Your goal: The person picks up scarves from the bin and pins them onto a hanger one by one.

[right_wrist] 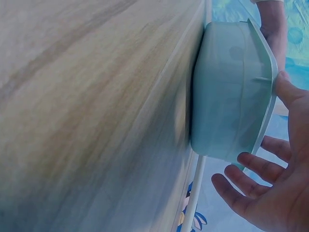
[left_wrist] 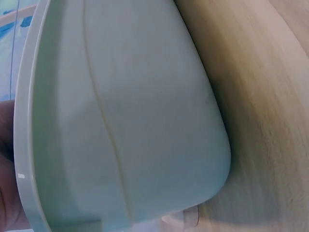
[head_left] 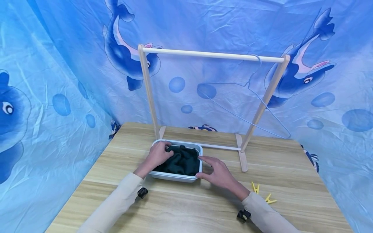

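Observation:
A pale grey-green plastic basin [head_left: 175, 177] stands on the wooden table with a crumpled dark green cloth [head_left: 183, 161] inside. My left hand [head_left: 158, 154] reaches over the basin's left side, thumb and forefinger apart above the cloth; its other fingertips are hidden. In the left wrist view the basin's outer wall [left_wrist: 145, 106] fills most of the picture, with part of the hand behind the rim. At the right end, my right hand [head_left: 217, 171] touches the rim with thumb and forefinger. The right wrist view shows its other fingers [right_wrist: 236, 193] spread and loosely extended beside the basin.
Behind the basin stands a wooden rack [head_left: 148, 87] with a white top rail [head_left: 212, 55]. A light blue wire hanger [head_left: 247, 84] hangs near its right end. Two yellow clothespins [head_left: 255, 187] lie by my right forearm. A blue dolphin-print curtain [head_left: 186, 29] surrounds the table.

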Demonstrator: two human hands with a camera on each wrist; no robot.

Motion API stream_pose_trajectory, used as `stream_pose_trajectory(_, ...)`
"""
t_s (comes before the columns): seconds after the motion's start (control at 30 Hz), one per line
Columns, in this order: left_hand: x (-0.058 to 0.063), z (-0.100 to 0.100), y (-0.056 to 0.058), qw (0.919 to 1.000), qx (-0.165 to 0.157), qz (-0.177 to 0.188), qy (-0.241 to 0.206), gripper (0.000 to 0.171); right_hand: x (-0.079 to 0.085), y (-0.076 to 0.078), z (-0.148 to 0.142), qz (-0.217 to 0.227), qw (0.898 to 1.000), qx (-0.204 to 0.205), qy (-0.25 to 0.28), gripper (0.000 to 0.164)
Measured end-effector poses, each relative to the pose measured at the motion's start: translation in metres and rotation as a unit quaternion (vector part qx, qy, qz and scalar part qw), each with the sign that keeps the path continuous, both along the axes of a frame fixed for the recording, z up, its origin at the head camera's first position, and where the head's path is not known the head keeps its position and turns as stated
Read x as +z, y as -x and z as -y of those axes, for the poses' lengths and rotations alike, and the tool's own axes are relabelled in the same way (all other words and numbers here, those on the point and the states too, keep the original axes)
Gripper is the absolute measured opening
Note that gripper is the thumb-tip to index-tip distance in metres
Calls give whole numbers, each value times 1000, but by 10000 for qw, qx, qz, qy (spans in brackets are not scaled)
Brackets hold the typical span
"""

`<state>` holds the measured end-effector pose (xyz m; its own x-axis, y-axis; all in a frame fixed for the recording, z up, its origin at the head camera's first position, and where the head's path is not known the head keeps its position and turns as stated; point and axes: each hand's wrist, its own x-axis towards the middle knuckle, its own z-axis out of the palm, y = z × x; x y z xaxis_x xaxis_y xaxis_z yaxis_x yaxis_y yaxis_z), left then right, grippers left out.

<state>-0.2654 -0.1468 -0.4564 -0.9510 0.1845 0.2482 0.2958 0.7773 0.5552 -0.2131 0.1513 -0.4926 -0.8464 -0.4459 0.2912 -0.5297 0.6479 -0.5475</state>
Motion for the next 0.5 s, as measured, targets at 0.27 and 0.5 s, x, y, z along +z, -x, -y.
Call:
stream_pose_trajectory(0.27,3,1,0,9981,77,361,496,29,0,0,0,-46,10000,20,-41,76)
stream_pose_trajectory(0.5,3,-2,0,9984,-72,65,549,47,1,-1,1,2,10000,19,2,75)
